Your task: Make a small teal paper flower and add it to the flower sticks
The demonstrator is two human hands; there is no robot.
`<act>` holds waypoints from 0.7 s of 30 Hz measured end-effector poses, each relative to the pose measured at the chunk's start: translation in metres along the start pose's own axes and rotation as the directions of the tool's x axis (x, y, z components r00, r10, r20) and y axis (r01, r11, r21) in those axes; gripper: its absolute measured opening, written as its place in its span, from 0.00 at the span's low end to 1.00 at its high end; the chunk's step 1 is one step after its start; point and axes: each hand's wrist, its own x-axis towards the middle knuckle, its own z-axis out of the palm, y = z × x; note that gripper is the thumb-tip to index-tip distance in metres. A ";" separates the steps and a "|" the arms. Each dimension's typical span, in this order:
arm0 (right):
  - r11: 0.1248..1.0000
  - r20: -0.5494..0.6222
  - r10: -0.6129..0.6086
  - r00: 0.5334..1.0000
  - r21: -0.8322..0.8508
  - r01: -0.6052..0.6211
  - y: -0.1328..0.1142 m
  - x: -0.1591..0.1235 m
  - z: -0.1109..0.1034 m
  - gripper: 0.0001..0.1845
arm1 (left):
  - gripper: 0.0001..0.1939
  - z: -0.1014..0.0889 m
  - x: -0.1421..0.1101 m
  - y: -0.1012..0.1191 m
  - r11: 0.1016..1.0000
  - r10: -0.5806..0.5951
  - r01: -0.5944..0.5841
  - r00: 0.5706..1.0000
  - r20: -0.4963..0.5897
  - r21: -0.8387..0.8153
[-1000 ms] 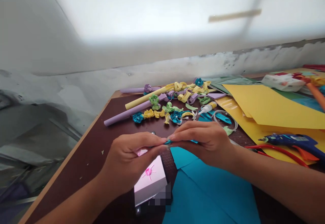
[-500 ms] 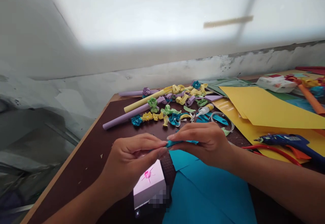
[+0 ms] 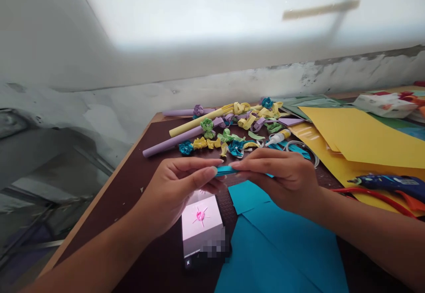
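A narrow folded strip of blue paper (image 3: 225, 171) is stretched between my two hands above the table. My left hand (image 3: 182, 182) pinches its left end between thumb and fingers. At the other end, my right hand (image 3: 282, 173) grips it with thumb and fingertips, hiding most of that part. Several layers show along the strip's edge. Below my right hand lie blue paper sheets (image 3: 282, 248), overlapping. Under my left hand a phone (image 3: 202, 231) shows a pink shape on its screen.
Paper flowers (image 3: 207, 127) and rolled paper tubes (image 3: 181, 142) lie at the back. A glue bottle (image 3: 278, 137) rests near a coil of clear tubing (image 3: 315, 156). Yellow sheets (image 3: 361, 133), a blue glue gun (image 3: 392, 181) and a red-handled tool (image 3: 375, 196) are on the right.
Both hands have risen slightly and tilted, showing more of the blue strip between them. The whole view has shifted, with the table things appearing a little to the right and higher.
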 end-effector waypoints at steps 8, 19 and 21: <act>0.993 -0.082 0.046 0.996 -0.108 -0.055 -0.001 -0.002 0.000 0.19 | 0.09 -0.006 0.002 -0.002 0.999 0.038 -0.037 0.999 0.018 -0.034; 0.985 -0.046 0.076 0.996 -0.152 -0.082 -0.002 -0.001 -0.001 0.13 | 0.11 -0.014 0.000 -0.003 0.990 0.066 -0.081 0.990 0.125 0.115; 0.988 -0.036 0.074 0.997 -0.134 -0.078 -0.002 0.000 -0.001 0.13 | 0.11 -0.013 0.001 -0.002 0.992 0.063 -0.075 0.990 0.123 0.100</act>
